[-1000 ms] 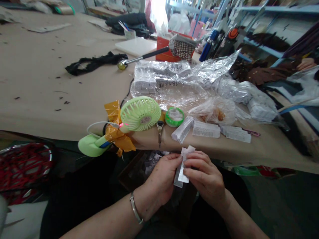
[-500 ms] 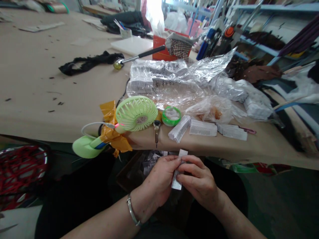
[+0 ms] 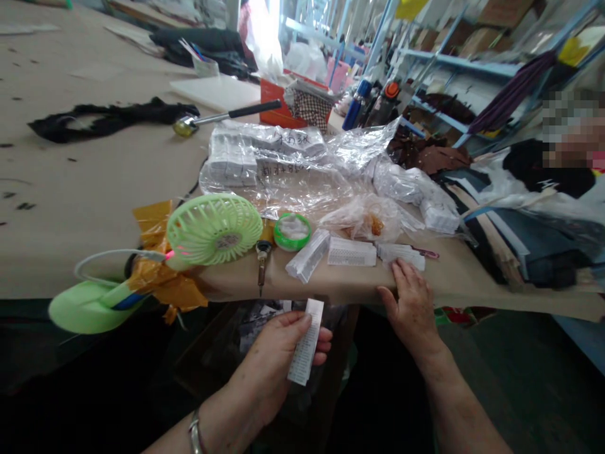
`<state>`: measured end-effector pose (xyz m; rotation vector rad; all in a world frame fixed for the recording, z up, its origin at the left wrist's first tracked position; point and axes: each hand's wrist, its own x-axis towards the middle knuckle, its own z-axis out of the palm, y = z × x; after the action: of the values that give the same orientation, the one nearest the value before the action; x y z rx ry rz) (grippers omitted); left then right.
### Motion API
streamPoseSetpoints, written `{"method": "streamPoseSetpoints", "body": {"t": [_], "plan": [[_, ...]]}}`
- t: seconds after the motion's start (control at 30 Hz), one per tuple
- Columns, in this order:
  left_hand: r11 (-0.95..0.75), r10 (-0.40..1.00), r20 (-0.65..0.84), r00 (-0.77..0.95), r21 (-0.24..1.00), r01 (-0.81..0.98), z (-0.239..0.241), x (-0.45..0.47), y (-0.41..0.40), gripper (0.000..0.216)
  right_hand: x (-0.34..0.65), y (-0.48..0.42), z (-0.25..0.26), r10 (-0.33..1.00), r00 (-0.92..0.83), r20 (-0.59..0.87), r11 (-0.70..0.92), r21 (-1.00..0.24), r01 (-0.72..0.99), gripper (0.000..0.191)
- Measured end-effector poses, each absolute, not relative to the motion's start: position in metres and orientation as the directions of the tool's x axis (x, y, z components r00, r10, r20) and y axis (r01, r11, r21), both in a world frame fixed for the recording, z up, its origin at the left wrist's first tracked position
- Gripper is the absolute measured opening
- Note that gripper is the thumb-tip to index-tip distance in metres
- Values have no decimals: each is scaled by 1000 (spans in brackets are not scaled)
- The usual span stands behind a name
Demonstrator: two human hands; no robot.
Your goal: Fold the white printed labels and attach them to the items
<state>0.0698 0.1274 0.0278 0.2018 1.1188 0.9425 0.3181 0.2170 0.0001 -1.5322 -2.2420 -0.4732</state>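
My left hand is closed on a white printed label, with the thumb on top and fingers behind it. It hangs below the table edge, over a box of dark and white scraps. Reaching onto the table's front edge, my right hand has its fingers stretched out and its thumb apart. Its fingertips touch the rightmost pile of labels, and a thin pink tool lies beside that pile. To the left lie another label stack and a folded bundle of labels.
A green tub of white stuff, a soldering-iron-like tool and a green fan taped to the table edge stand on the left. Behind are clear plastic bags of labels. A blurred person is at the far right.
My right hand has let go of the label and moved right to the rightmost pile. My left hand keeps the label. The view has turned to the right.
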Motion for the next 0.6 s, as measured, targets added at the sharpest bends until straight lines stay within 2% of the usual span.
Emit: {"method": "streamPoseSetpoints", "body": {"t": [0.1, 0.2, 0.27, 0.37, 0.43, 0.5, 0.6], "plan": [[609, 726, -681, 99, 568, -553, 31, 68, 126, 10, 326, 210, -2, 730, -382, 566, 455, 14, 890, 40], [591, 741, -664, 100, 575, -565, 34, 66, 124, 11, 331, 204, 0, 669, -347, 658, 549, -123, 827, 20], [586, 746, -658, 105, 573, -572, 34, 65, 123, 11, 325, 197, 4, 662, -271, 699, 563, -226, 795, 15], [587, 744, -660, 108, 568, -577, 33, 65, 122, 12, 295, 180, 11, 687, -137, 713, 586, -432, 686, 19], [580, 748, -654, 112, 562, -589, 32, 65, 121, 13, 265, 166, 15, 690, -224, 688, 680, -509, 528, 25], [543, 773, -624, 116, 556, -629, 30, 65, 119, 11, 236, 153, 16, 630, -397, 667, 776, -533, 338, 27], [452, 831, -545, 110, 547, -704, 28, 62, 117, 10, 204, 143, 14, 515, -578, 633, 847, -479, 231, 26]]}}
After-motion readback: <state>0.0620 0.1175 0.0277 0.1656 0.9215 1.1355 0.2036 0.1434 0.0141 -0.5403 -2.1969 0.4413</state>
